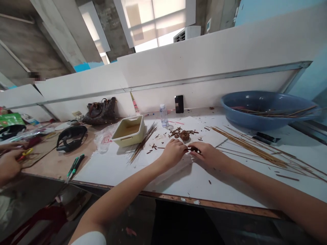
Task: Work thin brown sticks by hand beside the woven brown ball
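My left hand [174, 153] is closed in a pinch on a thin stick [160, 147], whose end sticks out to the left. Close beside it, my right hand [206, 153] is closed around a small dark brown lump [194, 149]. The stick seems to run toward this lump, but fingers hide where the two meet. Just beyond my hands, a brown ball [184, 135] lies among short broken brown pieces [175, 132] on the white sheet. Both hands are just above the sheet.
Thin sticks [143, 143] lie beside a pale yellow tub [127, 139]; a tan bundle [250, 147] is on the right. A water bottle [164, 116], phone [179, 104] and blue basin [265, 110] stand behind. Green-handled pliers [75, 167] and another person's hand [10, 166] are left.
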Motion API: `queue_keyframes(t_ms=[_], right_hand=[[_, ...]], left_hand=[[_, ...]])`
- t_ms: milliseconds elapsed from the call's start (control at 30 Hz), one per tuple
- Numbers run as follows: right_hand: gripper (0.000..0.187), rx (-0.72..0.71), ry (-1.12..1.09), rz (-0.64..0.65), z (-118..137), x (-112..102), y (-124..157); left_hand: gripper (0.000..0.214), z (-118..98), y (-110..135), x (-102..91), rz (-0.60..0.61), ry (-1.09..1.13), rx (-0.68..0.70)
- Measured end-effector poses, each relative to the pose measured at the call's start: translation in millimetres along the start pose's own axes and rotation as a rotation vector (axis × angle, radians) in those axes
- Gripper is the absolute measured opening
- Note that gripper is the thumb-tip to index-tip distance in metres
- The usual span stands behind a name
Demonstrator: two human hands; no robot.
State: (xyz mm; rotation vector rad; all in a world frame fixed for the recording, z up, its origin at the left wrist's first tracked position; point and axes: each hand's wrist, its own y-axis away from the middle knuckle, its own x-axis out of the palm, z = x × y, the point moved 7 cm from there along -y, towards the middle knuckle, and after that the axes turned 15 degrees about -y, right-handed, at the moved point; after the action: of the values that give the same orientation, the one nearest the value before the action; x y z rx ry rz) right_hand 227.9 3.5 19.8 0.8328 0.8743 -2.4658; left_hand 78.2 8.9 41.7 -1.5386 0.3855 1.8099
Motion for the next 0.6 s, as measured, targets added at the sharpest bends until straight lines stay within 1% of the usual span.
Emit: queue_keyframes(t_ms=[100, 233, 333, 500, 600], right_hand=[[0.035, -0.021, 0.092, -0.032, -5, -4, 6], [0.033, -0.075, 0.142, -0.038, -2, -3, 11], [0.031, -0.101, 0.157, -0.061, 4, 2, 12], [0.022, -0.173, 0.162, -0.116, 14, 3, 13], [0.019, -0.184, 0.171, -0.117, 15, 2, 12]], left_hand=[[0.026, 8, 3, 8.0, -0.038, 0.036, -0.021], [0.025, 17, 9, 15.5, -0.063, 0.123, -0.058], [0.024, 15, 10, 16.9, -0.136, 0.175, -0.029], [0.009, 12, 11, 17.9, -0.286, 0.245, 0.016], [0.005, 12, 11, 17.0, -0.346, 0.274, 0.026]])
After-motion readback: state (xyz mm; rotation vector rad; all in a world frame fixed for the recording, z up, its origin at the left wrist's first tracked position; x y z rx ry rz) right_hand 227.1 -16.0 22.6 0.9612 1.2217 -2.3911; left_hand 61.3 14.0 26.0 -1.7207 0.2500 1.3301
